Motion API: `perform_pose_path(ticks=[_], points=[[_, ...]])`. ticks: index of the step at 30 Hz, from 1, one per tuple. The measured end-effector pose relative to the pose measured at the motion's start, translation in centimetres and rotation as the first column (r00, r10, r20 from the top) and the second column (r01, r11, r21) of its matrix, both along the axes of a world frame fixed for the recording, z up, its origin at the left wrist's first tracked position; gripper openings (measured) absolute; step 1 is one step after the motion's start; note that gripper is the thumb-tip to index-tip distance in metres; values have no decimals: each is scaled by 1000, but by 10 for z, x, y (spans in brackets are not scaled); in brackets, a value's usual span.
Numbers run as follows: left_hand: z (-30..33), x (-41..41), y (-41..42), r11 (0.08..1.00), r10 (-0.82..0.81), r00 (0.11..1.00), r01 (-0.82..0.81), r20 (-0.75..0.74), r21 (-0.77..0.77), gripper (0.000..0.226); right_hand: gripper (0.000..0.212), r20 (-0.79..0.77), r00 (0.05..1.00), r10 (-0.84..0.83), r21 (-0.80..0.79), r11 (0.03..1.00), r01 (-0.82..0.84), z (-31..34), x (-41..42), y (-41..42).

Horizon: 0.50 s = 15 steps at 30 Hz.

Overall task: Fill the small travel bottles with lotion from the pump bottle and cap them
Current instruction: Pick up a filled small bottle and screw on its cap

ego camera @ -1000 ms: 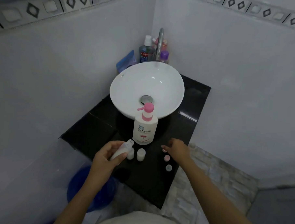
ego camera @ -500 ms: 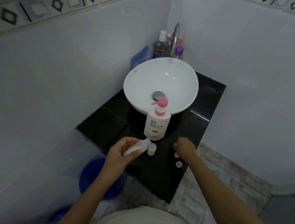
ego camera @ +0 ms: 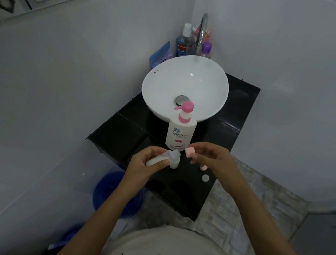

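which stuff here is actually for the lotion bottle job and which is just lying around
For the job: pump bottle; travel bottle in left hand; pink cap in right hand; second small bottle; spare caps.

Lying about: mouthwash; purple-capped bottle; blue pouch; blue bucket.

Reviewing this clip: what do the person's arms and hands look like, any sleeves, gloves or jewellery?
Both forearms are bare to the frame edge, no sleeves showing. The left hand and right hand wear no gloves; no rings, watch or bracelets are visible. A light-coloured shirt with a dark print shows below.
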State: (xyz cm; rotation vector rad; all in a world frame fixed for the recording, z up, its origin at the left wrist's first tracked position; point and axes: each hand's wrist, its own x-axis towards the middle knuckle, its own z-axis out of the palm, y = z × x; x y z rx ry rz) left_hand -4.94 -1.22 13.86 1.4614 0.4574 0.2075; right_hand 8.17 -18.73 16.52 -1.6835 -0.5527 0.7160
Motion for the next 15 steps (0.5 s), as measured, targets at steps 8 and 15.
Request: perform_pose_path(ticks=[8, 15], points=[[9, -2, -6, 992, -101, 995, 99, 20, 79, 33, 28, 190, 980, 61, -22, 998, -58, 11, -16, -2], [14, -7, -9, 987, -117, 993, 114, 19, 112, 37, 30, 266, 961, 77, -164, 986, -34, 15, -19, 2]])
